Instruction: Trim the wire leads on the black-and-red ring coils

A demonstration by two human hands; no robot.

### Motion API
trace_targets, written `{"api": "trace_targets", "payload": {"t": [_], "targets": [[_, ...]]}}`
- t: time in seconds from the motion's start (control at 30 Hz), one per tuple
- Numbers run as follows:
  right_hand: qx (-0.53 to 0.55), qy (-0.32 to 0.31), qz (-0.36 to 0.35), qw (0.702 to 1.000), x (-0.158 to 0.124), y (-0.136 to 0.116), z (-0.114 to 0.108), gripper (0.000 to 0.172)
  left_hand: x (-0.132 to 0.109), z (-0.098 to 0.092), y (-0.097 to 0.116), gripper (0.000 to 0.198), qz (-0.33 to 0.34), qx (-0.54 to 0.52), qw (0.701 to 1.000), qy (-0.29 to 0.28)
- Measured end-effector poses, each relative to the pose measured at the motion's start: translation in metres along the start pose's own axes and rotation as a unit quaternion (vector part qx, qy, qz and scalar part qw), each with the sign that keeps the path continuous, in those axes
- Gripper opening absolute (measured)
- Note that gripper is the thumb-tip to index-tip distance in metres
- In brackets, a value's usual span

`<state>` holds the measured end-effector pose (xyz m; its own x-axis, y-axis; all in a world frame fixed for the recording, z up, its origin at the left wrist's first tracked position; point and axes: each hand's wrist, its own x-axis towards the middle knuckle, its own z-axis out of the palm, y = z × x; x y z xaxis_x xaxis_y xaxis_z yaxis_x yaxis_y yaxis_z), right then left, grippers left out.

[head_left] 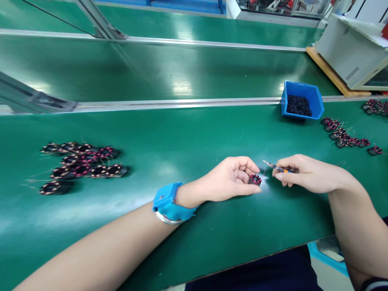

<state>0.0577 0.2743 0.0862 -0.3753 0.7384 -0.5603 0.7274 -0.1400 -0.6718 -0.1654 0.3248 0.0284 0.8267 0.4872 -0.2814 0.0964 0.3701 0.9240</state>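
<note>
At three o'clock of the left hand [230, 180], held by its curled fingers and thumb, sits a small wound ring [255, 180] with pink bands, just above the green counter [182, 137]. The right hand [304, 173] is closed on a slim pointed tool [275, 166] with an orange patch on its grip; the tool's long axis runs from about four o'clock at the grip to ten o'clock at the tip. From the right hand the ring lies near nine o'clock, squat, with no clear long axis. The tip is near the ring's one o'clock side, apart from it, and a fine wire seems to show in that gap, too blurred to trace. Left fingertips at the ring's twelve o'clock edge partly crowd the way; otherwise the gap looks free. Farther out, a blue bin [284, 103] of thin black pieces [298, 106] stands at twelve o'clock from the right hand, scattered rings [341, 136] lie toward two o'clock, and a larger group of rings [86, 159] lies at nine o'clock from the left hand.
</note>
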Motion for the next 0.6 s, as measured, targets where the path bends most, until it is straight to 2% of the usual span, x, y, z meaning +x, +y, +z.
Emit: {"api": "trace_targets", "payload": {"t": [0.5,0.6], "targets": [[0.005,-0.007,-0.012,1.0,-0.0024,-0.0038,0.0035,0.029,0.0011,-0.0015,-0.003,0.04,0.017,0.003,1.0,-0.003],[0.001,0.029,-0.01,1.0,-0.0023,0.0006,0.0017,0.033,-0.0001,0.0016,-0.0057,0.04,0.048,0.043,0.997,0.034]]}}
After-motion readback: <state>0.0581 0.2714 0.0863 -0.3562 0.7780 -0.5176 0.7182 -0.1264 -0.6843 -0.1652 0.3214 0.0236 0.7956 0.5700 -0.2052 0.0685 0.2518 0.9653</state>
